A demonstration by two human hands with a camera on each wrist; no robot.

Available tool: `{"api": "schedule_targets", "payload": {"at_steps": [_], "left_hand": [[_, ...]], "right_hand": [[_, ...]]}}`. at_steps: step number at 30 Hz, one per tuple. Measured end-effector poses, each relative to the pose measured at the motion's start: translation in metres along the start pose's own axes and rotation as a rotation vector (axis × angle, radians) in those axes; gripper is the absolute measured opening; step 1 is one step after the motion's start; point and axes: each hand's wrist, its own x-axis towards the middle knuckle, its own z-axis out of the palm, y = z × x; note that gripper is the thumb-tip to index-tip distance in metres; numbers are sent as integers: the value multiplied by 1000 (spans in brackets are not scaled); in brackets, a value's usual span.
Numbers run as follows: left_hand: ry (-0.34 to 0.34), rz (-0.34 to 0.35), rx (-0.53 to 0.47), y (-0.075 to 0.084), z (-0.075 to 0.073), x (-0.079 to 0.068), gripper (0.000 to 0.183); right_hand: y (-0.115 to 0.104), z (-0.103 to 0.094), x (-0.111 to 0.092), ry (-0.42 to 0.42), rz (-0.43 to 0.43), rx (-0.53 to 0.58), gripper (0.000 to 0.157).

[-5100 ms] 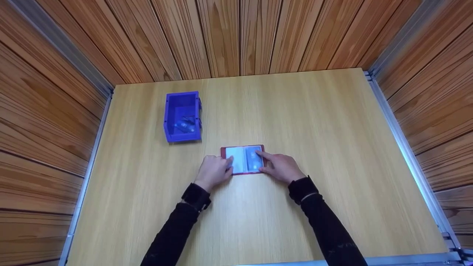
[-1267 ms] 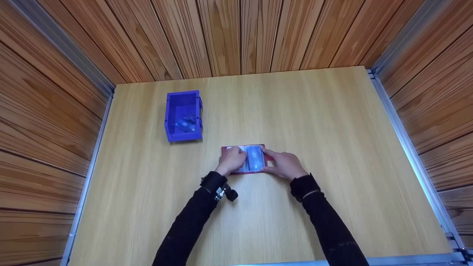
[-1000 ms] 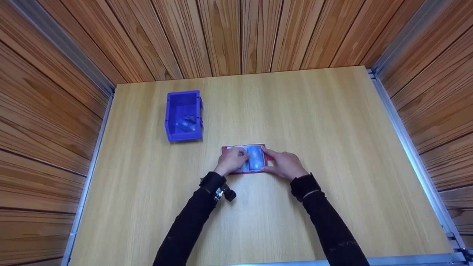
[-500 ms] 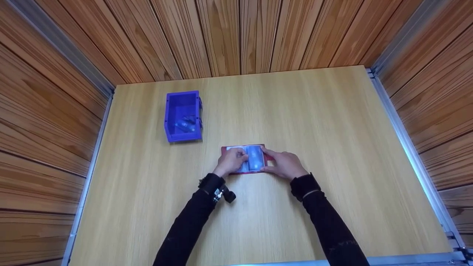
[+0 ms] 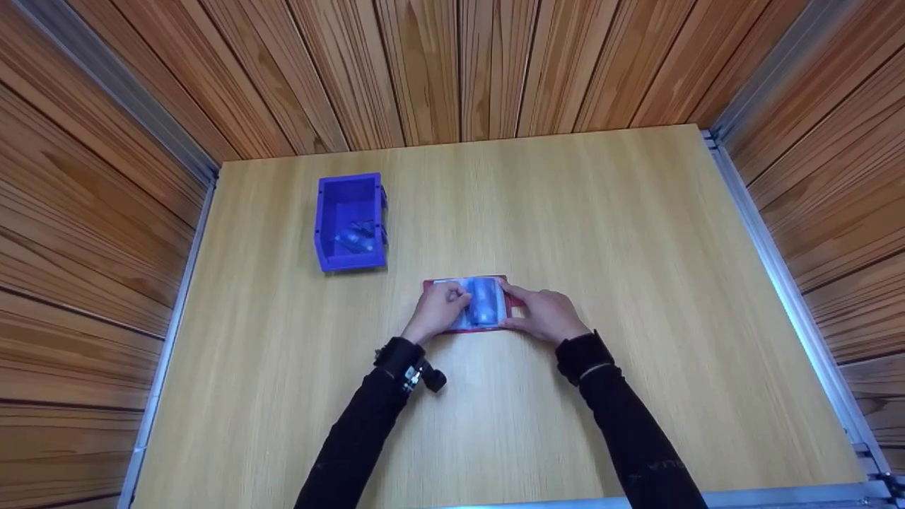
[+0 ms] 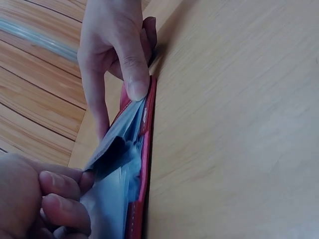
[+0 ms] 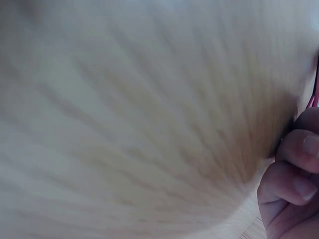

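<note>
Wood-panelled walls (image 5: 438,71) round a pale desk (image 5: 608,233); red-covered booklet (image 5: 486,304) lies open between both hands.

Left hand (image 5: 435,311) pinches the edge of a bluish leaf (image 6: 107,154), raised and bent. Right hand (image 5: 548,316) holds the booklet's near end, thumb at one edge, index finger at the opposite. Blue bin (image 5: 350,191), small indistinct items (image 5: 355,238) inside, stands beyond the left hand, further left.

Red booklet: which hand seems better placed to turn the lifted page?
Probably the left hand: its thumb and finger pinch the lifted page at its edge, while the right hand holds the red booklet at its right side.
</note>
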Motion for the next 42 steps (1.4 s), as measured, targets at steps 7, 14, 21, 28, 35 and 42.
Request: {"api": "schedule_targets", "payload": {"at_steps": [7, 14, 21, 28, 35, 42], "left_hand": [[26, 5, -49, -3, -8, 0, 15], [22, -3, -32, -3, -12, -2, 14], [24, 19, -23, -7, -15, -4, 16], [26, 3, -47, -10, -22, -8, 16], [20, -40, -92, -12, -32, -13, 19], [36, -40, -146, -14, -45, -18, 19]], "right_hand": [[2, 2, 1, 4, -5, -6, 84], [1, 1, 2, -6, 1, -5, 83], [0, 1, 2, -17, 13, -3, 83], [1, 0, 2, -20, 16, 0, 84], [2, 1, 2, -21, 13, -5, 83], [1, 1, 2, -21, 19, 19, 84]]}}
